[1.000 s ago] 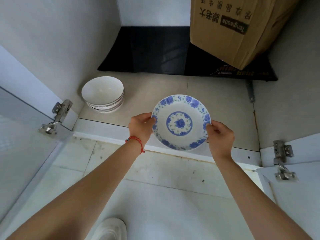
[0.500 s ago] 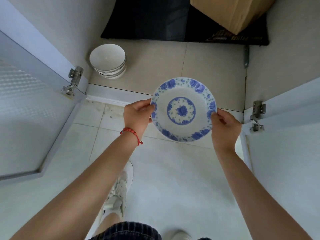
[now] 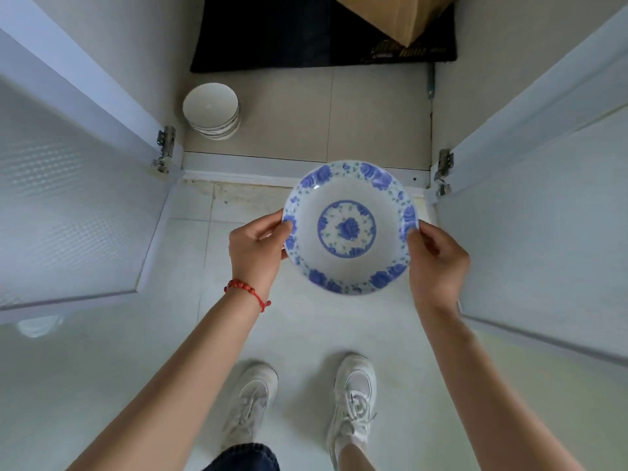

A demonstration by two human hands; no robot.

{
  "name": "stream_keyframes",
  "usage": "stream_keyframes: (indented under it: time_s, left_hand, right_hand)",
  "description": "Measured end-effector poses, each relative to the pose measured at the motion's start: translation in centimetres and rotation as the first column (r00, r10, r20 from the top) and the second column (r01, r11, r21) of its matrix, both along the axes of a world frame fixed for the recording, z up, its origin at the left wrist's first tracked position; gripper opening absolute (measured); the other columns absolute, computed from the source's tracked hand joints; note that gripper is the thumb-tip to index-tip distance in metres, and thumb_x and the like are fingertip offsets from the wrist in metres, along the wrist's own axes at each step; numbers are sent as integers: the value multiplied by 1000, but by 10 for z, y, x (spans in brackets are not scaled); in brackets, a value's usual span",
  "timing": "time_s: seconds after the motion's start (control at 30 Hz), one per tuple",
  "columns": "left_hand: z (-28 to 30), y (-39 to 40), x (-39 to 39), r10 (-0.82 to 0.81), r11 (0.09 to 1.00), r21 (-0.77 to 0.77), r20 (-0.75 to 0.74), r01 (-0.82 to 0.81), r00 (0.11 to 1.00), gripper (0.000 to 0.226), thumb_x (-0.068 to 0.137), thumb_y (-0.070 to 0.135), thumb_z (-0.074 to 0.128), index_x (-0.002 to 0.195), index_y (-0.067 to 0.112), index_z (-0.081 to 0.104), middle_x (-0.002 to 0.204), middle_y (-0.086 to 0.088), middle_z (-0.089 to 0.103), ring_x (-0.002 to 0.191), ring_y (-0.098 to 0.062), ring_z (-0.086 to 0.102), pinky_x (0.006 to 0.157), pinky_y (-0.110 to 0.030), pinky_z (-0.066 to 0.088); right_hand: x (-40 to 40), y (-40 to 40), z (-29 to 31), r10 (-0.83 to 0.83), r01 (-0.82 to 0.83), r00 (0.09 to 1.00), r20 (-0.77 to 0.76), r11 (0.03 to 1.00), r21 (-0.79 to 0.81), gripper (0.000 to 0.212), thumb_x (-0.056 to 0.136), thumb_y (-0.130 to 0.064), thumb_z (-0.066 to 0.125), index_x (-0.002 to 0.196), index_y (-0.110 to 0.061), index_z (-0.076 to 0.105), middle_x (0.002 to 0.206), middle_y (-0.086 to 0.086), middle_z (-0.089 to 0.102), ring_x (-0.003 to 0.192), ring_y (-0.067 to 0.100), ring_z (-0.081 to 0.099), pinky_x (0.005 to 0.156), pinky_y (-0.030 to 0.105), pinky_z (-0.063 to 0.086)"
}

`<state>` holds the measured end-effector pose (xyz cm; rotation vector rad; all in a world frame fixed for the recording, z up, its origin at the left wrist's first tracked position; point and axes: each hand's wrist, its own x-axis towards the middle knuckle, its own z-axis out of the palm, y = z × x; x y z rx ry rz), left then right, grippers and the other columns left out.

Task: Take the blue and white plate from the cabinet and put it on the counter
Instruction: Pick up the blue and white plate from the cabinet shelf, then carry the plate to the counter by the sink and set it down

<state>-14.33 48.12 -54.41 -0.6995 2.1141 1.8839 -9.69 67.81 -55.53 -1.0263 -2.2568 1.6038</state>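
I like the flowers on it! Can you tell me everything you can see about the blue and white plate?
The blue and white plate is round, shallow and glossy, like glazed ceramic. Blue flowers ring its rim, and a blue circle with one flower sits in the middle. It looks clean, empty and unbroken. It is held face up, roughly level, above the pale floor just outside the open cabinet. The left hand and right hand pinch opposite edges; nothing else touches it.

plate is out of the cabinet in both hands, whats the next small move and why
Probably lift the plate up toward the counter, which is out of view. Left hand and right hand grip opposite rims, and it hangs over the floor, clear of the cabinet.
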Motion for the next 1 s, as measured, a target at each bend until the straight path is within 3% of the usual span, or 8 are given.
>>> stream_keyframes:
  time_s: [0.27,0.47,0.6,0.73,0.8,0.9,1.0]
  left_hand:
    - [93,-31,33,-119,992,33,-38,120,992,25,80,0,60,99,15,67,59,19,71,61,-3,66,54,-19,56]
    - [178,-44,51,-229,973,20,-74,231,971,28,80,2,61,92,27,69,62,20,71,61,-1,65,52,-15,52]
    - [232,-51,71,-329,944,-20,-102,329,939,31,80,3,62,89,32,69,65,22,72,64,-2,66,53,-15,53]
    - [279,-52,91,-418,909,-69,-123,412,900,31,80,5,63,88,34,69,68,23,72,68,-3,67,54,-14,52]
    - [299,-49,105,-464,886,-80,-129,457,876,29,80,6,63,88,32,70,68,23,72,68,-2,67,53,-14,52]
    - [332,-35,131,-563,826,-103,-123,554,817,32,80,7,61,83,37,71,69,22,72,68,-3,67,53,-15,52]
    - [352,-23,154,-618,786,-110,-121,609,776,25,81,8,61,91,28,70,72,19,73,70,-6,67,55,-17,54]
  right_hand:
    - [53,-39,89,-120,117,992,-34,991,-64,27,81,-8,54,69,-29,66,47,-21,56,46,-3,40,45,8,34]
    - [89,-59,171,-282,280,959,-34,959,-41,31,80,-14,59,64,-40,66,48,-22,58,46,-4,42,46,9,36]
    - [120,-66,225,-361,359,932,-40,933,-36,26,79,-12,62,68,-34,68,51,-18,61,51,-4,48,53,14,42]
    - [159,-74,275,-415,413,908,-56,909,-52,25,80,-11,63,75,-35,67,65,-14,66,56,-6,55,57,9,44]
    - [182,-76,296,-454,451,889,-55,891,-55,19,80,-10,62,81,-27,70,69,-8,68,57,-8,56,58,8,44]
    - [222,-74,332,-526,524,850,-37,850,-45,13,81,-8,62,86,-15,71,77,2,70,62,-2,58,65,18,47]
    - [256,-71,356,-584,582,811,-32,811,-64,14,81,-9,62,84,-19,70,78,3,70,67,7,60,67,23,49]
